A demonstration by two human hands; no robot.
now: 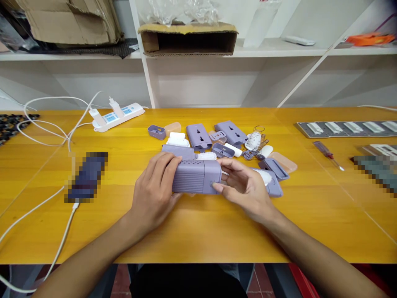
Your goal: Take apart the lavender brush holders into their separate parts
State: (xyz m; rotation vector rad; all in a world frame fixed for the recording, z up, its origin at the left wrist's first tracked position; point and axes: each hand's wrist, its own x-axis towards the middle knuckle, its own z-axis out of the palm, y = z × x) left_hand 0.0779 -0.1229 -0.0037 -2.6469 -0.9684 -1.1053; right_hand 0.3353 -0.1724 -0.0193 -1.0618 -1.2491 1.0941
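A purple plastic housing [190, 177] with a ribbed side and small holes along its top edge is held just above the table. My left hand [155, 186] wraps around its left end, thumb hidden behind or below. At the other end, my right hand [245, 186] pinches the housing, its thumb on a small round button and its fingers at the end face. Just behind lie another ribbed purple piece [178, 152] and white plastic parts [177, 140]. Beside my right hand rests a purple cover [274, 182] with a white part on it.
Two purple shells [198, 136] with keyhole slots, wire springs [259, 140] and clear peach-coloured cups [283, 162] lie behind the hands. A screwdriver [328, 154] is at right. At left are a phone [88, 176] with a charging cable and a power strip [119, 117]. Shelves stand behind.
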